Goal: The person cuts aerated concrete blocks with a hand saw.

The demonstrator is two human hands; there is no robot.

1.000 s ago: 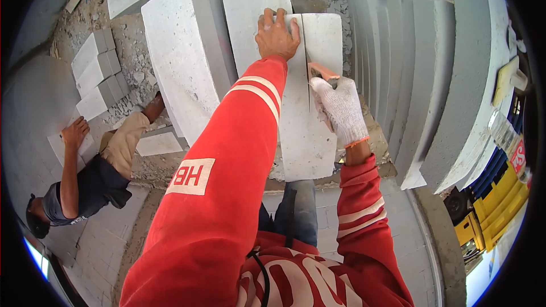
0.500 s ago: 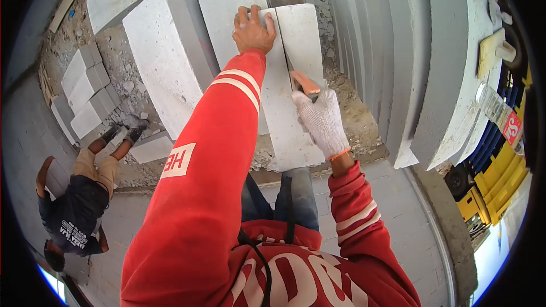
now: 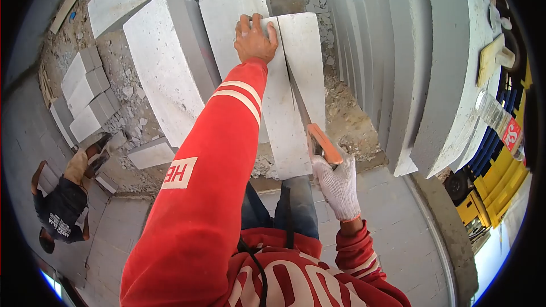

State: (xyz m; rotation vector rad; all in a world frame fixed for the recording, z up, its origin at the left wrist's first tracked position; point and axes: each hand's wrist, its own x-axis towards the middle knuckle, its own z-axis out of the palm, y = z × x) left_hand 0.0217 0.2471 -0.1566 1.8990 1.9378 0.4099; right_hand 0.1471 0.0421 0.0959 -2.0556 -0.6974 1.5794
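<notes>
A pale lightweight concrete block (image 3: 280, 131) lies lengthwise before me, with a long narrow slit down it and a strip (image 3: 304, 51) to the right of the slit. My bare left hand (image 3: 256, 38) presses on the block's far left corner, fingers bent over the edge and thumb on the near face. In my right hand (image 3: 336, 187), which wears a white knit glove, is the orange handle (image 3: 325, 143) of a handsaw. Its blade (image 3: 298, 99) sits in the slit; part of it is hidden inside the block. Another block (image 3: 233, 3) lies behind my left hand.
Large concrete blocks (image 3: 162, 62) lean to the left, and a row of slabs (image 3: 381, 68) stands on the right. At the far right are a float (image 3: 492, 59) and a plastic bottle (image 3: 500, 116). A person (image 3: 62, 207) bends at lower left near small blocks (image 3: 85, 91).
My right hand has drawn the handsaw toward me and slightly right, showing more blade. My left hand stays on the block. The person at left has shifted left.
</notes>
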